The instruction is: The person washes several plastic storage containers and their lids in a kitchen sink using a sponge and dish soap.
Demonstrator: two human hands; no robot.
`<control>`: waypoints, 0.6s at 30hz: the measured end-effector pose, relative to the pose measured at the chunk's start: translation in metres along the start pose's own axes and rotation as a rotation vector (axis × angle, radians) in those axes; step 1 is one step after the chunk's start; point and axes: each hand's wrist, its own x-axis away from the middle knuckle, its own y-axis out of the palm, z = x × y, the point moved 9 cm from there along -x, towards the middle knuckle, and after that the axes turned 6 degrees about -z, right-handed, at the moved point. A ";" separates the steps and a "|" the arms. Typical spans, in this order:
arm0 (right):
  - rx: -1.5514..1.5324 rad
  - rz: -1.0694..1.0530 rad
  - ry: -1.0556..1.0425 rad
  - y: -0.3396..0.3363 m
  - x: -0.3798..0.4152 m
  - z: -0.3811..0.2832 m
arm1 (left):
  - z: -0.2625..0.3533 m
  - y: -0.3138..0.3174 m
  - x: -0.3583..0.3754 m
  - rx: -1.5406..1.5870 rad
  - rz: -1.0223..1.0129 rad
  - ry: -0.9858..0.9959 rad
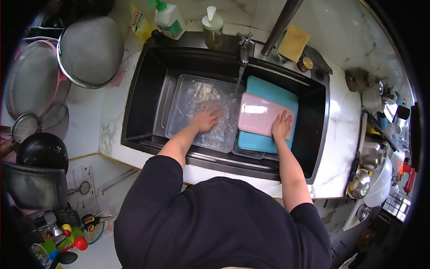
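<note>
My left hand [207,118] lies with its fingers outstretched in a clear plastic container [175,121], on the left side of the sink. Water ripples and glistens around the fingers. A pale beige patch [206,91] shows in the container just beyond them. On the right side, my right hand [282,124] rests with fingers spread on the right end of a pink rectangular lid [256,112]. Under that lid is a larger turquoise one [268,86], which sticks out on several sides. Part of another clear container [248,153] shows below the turquoise lid's near edge.
The black sink [148,89] has a metal tap [244,49] at its back edge. Behind it stand a pump bottle [213,29], a green-topped bottle [169,20] and a yellow sponge [293,43]. Mesh strainers [92,51] hang at left; metal bowls [359,184] are at right.
</note>
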 end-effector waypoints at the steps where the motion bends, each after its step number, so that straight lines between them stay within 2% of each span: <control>1: 0.002 0.001 -0.001 -0.001 -0.001 -0.001 | -0.004 0.004 -0.002 0.001 -0.009 -0.003; 3: -0.004 -0.004 0.003 0.001 -0.001 -0.002 | -0.066 0.001 0.015 0.284 0.187 -0.653; 4: -0.002 0.006 -0.001 0.001 -0.002 -0.003 | -0.068 0.004 0.013 0.278 0.182 -0.654; 6: 0.004 0.016 -0.006 -0.002 -0.002 -0.004 | -0.075 0.021 0.015 0.334 0.072 -0.799; 7: -0.004 0.008 0.007 -0.002 -0.002 -0.004 | -0.067 0.012 0.017 0.334 0.073 -0.800; 9: -0.012 -0.002 0.019 -0.001 -0.002 -0.004 | -0.036 0.032 0.020 0.315 -0.353 -0.698; 13: -0.004 0.000 0.018 -0.001 -0.002 -0.004 | -0.009 0.051 0.029 0.298 -0.574 -0.508; 14: -0.008 0.001 0.019 -0.001 -0.002 -0.004 | -0.011 0.051 0.029 0.299 -0.573 -0.510; 16: -0.010 -0.001 0.020 -0.001 -0.003 -0.004 | -0.030 0.033 0.021 0.254 -0.392 -0.530; 17: -0.011 -0.003 0.024 0.000 -0.003 -0.003 | -0.037 0.031 0.018 0.257 -0.390 -0.531; 18: -0.007 -0.002 0.021 -0.001 -0.002 -0.003 | -0.048 0.016 0.024 0.326 -0.372 -0.640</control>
